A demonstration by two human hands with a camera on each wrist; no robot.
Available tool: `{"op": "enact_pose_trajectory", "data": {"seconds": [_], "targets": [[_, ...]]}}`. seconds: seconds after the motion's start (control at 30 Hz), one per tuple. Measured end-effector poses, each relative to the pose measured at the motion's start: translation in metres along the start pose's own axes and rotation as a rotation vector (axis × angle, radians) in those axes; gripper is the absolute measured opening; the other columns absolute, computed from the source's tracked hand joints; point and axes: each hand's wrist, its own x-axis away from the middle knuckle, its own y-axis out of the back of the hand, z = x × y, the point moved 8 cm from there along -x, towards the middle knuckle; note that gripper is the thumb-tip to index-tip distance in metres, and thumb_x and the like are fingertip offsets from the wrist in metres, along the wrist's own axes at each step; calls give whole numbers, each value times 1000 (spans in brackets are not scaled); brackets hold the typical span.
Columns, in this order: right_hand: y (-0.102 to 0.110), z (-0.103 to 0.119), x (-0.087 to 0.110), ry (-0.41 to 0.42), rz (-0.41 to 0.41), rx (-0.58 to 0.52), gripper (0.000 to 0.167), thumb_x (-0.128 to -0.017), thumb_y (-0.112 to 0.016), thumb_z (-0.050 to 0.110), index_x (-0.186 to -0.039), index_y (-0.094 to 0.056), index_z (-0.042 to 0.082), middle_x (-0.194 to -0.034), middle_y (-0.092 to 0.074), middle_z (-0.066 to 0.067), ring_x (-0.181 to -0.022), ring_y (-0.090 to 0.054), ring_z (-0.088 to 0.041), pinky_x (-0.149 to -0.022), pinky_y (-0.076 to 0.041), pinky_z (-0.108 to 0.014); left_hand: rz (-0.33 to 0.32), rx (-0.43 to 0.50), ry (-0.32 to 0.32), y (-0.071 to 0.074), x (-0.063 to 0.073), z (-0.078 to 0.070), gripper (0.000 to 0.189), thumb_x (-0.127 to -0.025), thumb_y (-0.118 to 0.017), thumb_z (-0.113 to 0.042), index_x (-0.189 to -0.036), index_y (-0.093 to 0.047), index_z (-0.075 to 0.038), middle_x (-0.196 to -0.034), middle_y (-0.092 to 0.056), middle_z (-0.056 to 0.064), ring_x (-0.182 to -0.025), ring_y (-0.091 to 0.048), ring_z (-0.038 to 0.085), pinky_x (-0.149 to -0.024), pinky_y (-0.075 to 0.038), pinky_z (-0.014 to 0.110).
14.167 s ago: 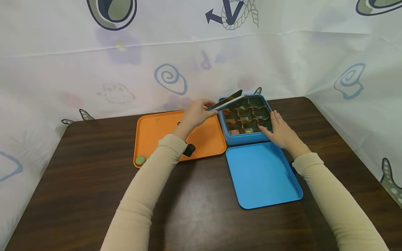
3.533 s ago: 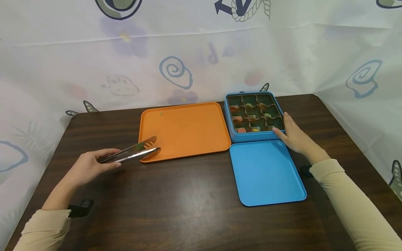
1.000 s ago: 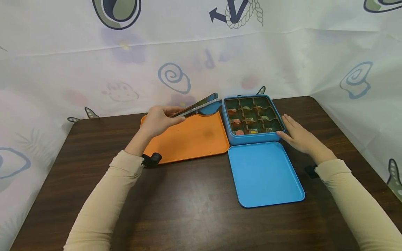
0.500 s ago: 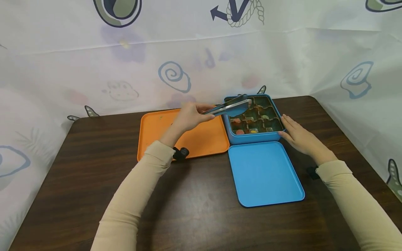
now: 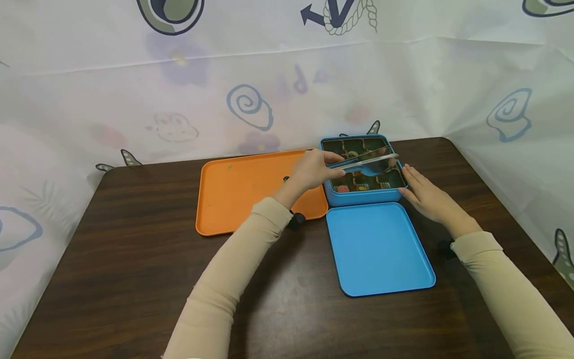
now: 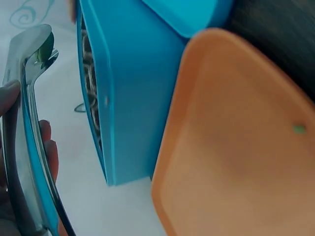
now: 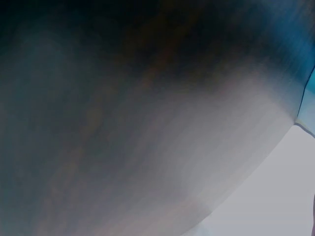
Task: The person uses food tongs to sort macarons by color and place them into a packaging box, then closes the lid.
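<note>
In the head view my left hand (image 5: pixel 314 169) grips metal tongs (image 5: pixel 365 162), which reach across the blue box (image 5: pixel 358 198). A small green piece (image 6: pixel 45 48) sits between the tong tips in the left wrist view, its kind unclear. Inside the box is a dark divided insert; a pink piece (image 5: pixel 343 189) and a yellow piece lie in front compartments. The tongs cover part of the insert. My right hand (image 5: pixel 426 197) lies against the box's front right corner, fingers fairly straight. Only blurred surfaces fill most of the right wrist view.
An orange tray (image 5: pixel 224 199) with small green crumbs lies left of the box. The flat blue lid (image 5: pixel 381 254) is directly in front of the box. Behind the dark wooden table (image 5: pixel 112 279) hangs a printed white cloth (image 5: pixel 287 65).
The tongs went from the orange tray's front left to above the tray, then rightward over the box. A green round piece formerly at the tray's front left corner is gone from there.
</note>
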Motion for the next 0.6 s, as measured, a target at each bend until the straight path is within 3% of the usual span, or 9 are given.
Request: {"op": "enact_pose_trajectory", "data": {"seconds": [0.13, 0.23, 0.37, 0.47, 0.6], "targets": [[0, 0, 0, 1, 8, -5, 73, -104, -28, 45, -152, 0, -3, -159, 0, -25, -145, -7, -46, -114, -14, -63, 4, -19, 11, -10, -6, -7, 41, -90, -66, -34, -129, -61, -23, -134, -60, 0, -114, -60, 16, -85, -52, 28], [1, 0, 0, -2, 9, -9, 73, -104, -28, 45, -152, 0, -2, -159, 0, -25, -145, -7, -47, -114, -14, -63, 1, -27, 6, -16, -10, -11, 41, -90, -66, -34, -129, -62, -23, -133, -61, 1, -82, -66, 14, -59, -46, 20], [2, 0, 1, -12, 19, -18, 74, -104, -27, 46, -152, 0, -3, -158, 0, -27, -145, -7, -47, -114, -13, -64, -3, -29, 6, -21, -14, -15, 40, -89, -67, -34, -128, -63, -24, -133, -62, 1, -47, -50, 13, -40, -27, 20], [3, 0, 1, -15, 26, -28, 74, -104, -27, 46, -151, -1, -4, -158, 0, -29, -145, -6, -48, -113, -13, -64, -5, -31, 8, -24, -17, -17, 39, -90, -66, -34, -127, -63, -24, -133, -61, 0, -52, -57, 12, -44, -36, 19], [2, -1, 0, -27, 34, -38, 75, -103, -27, 47, -151, -2, -5, -157, 0, -30, -144, -7, -49, -113, -13, -65, -10, -34, 6, -26, -17, -20, 39, -90, -66, -34, -128, -63, -24, -133, -61, -1, -74, -67, 11, -63, -51, 21]]}}
